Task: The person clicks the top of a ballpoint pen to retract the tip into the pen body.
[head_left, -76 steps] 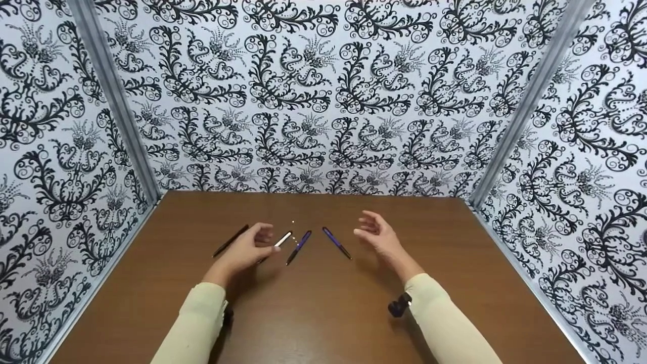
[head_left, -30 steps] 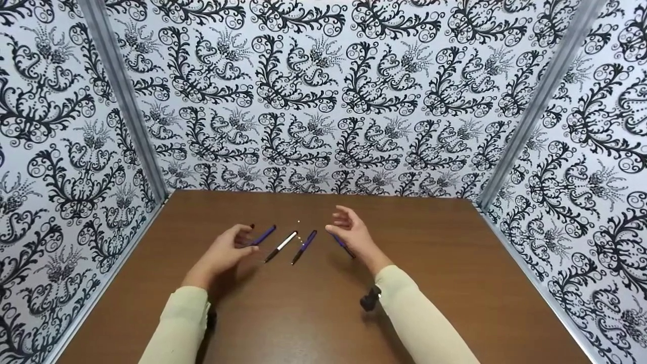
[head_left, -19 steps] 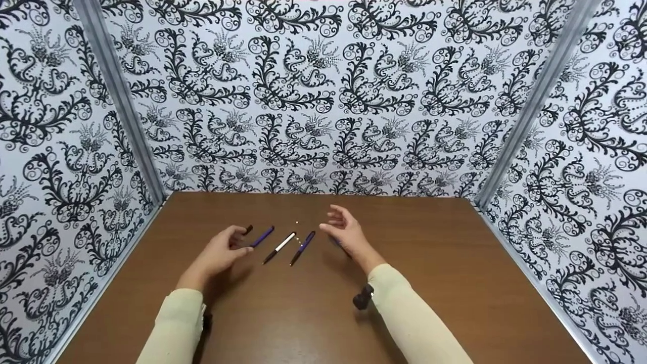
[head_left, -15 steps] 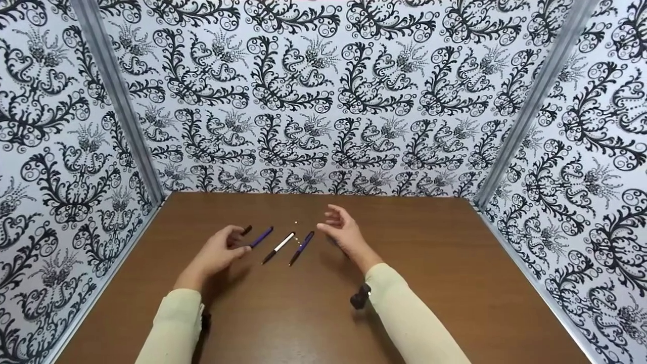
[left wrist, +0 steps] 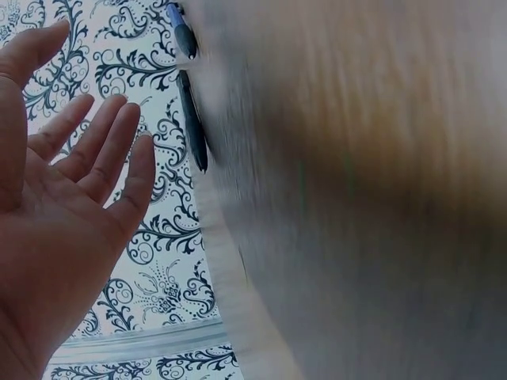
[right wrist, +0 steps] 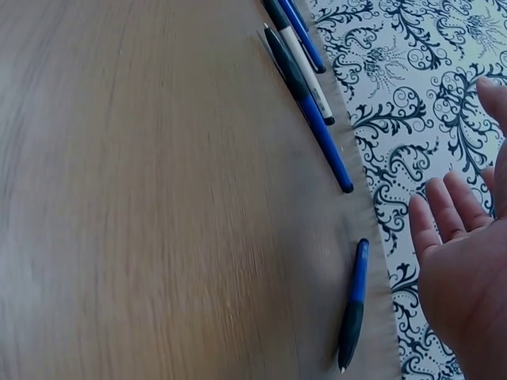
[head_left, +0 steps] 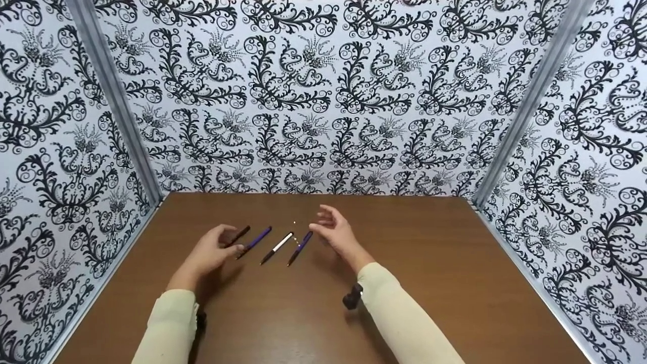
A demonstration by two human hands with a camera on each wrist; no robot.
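Note:
My left hand [head_left: 207, 255] hovers at the left with fingers loosely bent and nothing in them, beside a black pen [head_left: 241, 233] and a blue pen [head_left: 259, 238]. In the left wrist view its palm and fingers are spread. A white pen with a dark grip [head_left: 276, 248] and another blue pen [head_left: 299, 247] lie slanted on the table, near the middle. My right hand [head_left: 337, 235] is held over the table right of them, fingers relaxed and holding nothing. It hides one more blue pen [right wrist: 354, 305], which shows in the right wrist view.
The brown table [head_left: 293, 313] meets patterned black-and-white walls [head_left: 313, 101] at the back and sides, with grey strips [head_left: 113, 91] at the corners. A small dark device [head_left: 353, 297] sits at the right cuff. Small light specks lie near the middle pens.
My left hand has drifted left, from over the white pen to beside the black one, uncovering a blue pen. My right hand has moved left, covering the rightmost blue pen.

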